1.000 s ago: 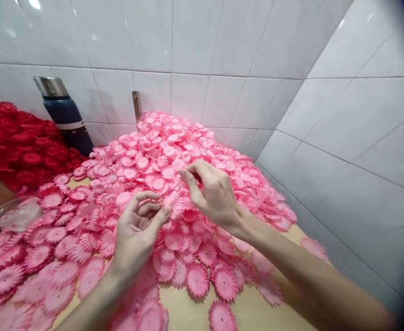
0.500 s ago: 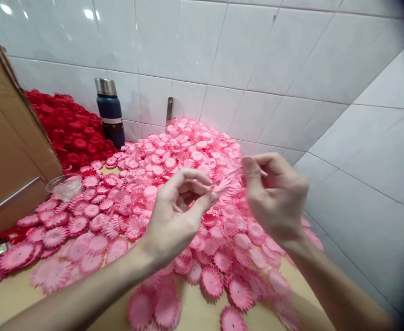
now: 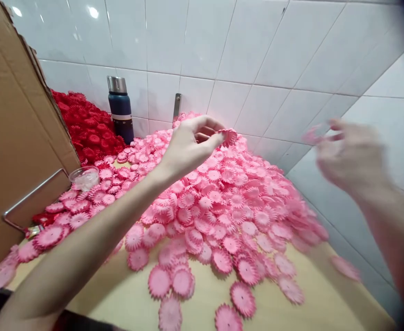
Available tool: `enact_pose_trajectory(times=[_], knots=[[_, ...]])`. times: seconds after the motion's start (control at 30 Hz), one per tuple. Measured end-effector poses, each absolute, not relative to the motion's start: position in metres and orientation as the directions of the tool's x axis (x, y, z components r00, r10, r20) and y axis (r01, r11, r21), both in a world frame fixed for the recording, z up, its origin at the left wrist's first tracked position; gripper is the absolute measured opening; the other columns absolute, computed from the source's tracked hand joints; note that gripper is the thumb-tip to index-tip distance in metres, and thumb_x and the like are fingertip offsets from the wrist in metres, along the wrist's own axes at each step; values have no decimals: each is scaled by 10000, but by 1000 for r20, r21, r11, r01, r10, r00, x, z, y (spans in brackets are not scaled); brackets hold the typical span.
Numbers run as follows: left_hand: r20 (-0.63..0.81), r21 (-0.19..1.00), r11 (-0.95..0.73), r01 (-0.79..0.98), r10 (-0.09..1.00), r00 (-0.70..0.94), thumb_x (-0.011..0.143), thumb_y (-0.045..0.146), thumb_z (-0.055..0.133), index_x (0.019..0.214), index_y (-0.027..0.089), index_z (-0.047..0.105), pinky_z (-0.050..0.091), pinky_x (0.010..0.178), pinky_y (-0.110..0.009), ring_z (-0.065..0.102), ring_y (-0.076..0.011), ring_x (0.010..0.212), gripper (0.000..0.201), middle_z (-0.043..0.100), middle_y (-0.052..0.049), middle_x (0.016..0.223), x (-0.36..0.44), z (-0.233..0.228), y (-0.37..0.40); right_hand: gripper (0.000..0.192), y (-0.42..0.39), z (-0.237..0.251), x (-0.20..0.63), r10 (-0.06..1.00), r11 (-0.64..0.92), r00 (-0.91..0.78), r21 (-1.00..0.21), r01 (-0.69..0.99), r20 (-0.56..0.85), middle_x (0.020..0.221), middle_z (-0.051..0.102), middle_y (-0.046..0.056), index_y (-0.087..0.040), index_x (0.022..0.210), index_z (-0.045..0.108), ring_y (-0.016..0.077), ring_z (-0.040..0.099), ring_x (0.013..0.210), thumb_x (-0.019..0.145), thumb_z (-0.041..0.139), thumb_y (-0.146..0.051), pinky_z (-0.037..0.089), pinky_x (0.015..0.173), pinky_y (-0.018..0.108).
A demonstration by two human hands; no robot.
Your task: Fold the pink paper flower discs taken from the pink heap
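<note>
Hands have pulled apart since a moment ago. The left hand [image 3: 188, 147] now sits up over the pink pile [image 3: 222, 202], pinching one pink flower piece [image 3: 228, 136] between thumb and fingertips. The right hand [image 3: 346, 156] has swung off to the right, blurry, seemingly pinching another piece [image 3: 311, 134]. I'd say keep pinches light at the edges so petals don't crease.
</note>
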State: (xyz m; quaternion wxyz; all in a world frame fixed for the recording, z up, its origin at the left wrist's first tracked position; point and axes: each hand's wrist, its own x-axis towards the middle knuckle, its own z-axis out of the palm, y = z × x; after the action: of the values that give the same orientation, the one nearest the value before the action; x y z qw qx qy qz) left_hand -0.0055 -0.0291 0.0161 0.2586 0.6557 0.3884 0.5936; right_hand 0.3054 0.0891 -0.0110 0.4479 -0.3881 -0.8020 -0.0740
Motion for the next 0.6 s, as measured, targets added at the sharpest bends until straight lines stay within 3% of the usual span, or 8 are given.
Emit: enact_pose_trajectory(times=[0.1,0.17,0.23,0.27,0.3,0.37,0.5,0.6], knots=[[524,813,-513,273,851,40,804,165,652,803,118,715,495,583,-249,647,-138,679,78,717,-86,815,-3,8,-14,131,85,-25,284,611,643,-252,-286,711,750,919,665,156,-234,661,666,289,622,912,721,778,-262,440,564,327],[482,819,-472,327,874,53,778,158,668,791,119,734,483,575,-261,628,-133,644,78,725,-96,793,-2,0,-8,108,73,-27,268,649,658,-296,-322,681,701,885,706,138,-249,739,723,240,659,826,825,676,-293,478,590,327],[458,830,-453,325,887,66,763,159,679,808,115,742,502,611,-283,642,-148,675,89,729,-106,812,0,-8,-4,271,52,-23,247,686,688,-390,-371,624,614,791,733,90,-265,858,753,183,688,694,934,514,-368,524,582,293],[451,838,-454,301,888,83,760,162,682,824,112,741,516,633,-295,654,-155,697,100,729,-108,827,1,-12,-3,307,40,-20,234,696,704,-452,-408,581,557,846,742,84,-249,959,739,181,704,728,959,464,-387,553,610,297],[447,846,-458,272,888,104,756,157,684,833,109,737,528,653,-303,662,-159,713,105,726,-106,838,2,-14,-2,284,29,-18,221,707,707,-508,-499,501,492,916,742,98,-217,1063,702,202,711,794,932,524,-396,576,655,329],[445,858,-466,217,885,139,734,123,694,804,101,721,544,676,-303,667,-152,712,78,712,-88,816,2,-18,-3,475,12,-16,196,697,704,-546,-591,395,465,963,742,95,-195,1166,630,216,711,783,756,750,-403,594,677,360],[386,892,-422,158,897,218,732,144,720,788,92,678,564,650,-291,663,-147,690,87,682,-72,771,-5,-21,-4,328,10,-24,171,693,710,-460,-637,301,556,769,746,62,-176,961,689,216,710,665,736,766,-403,591,636,353],[296,919,-349,183,918,262,757,225,733,909,101,663,571,633,-295,670,-164,726,208,690,-95,830,-15,-23,-2,234,21,-30,174,721,673,-455,-684,281,523,793,750,72,-186,861,705,241,723,719,757,748,-390,587,644,353]])
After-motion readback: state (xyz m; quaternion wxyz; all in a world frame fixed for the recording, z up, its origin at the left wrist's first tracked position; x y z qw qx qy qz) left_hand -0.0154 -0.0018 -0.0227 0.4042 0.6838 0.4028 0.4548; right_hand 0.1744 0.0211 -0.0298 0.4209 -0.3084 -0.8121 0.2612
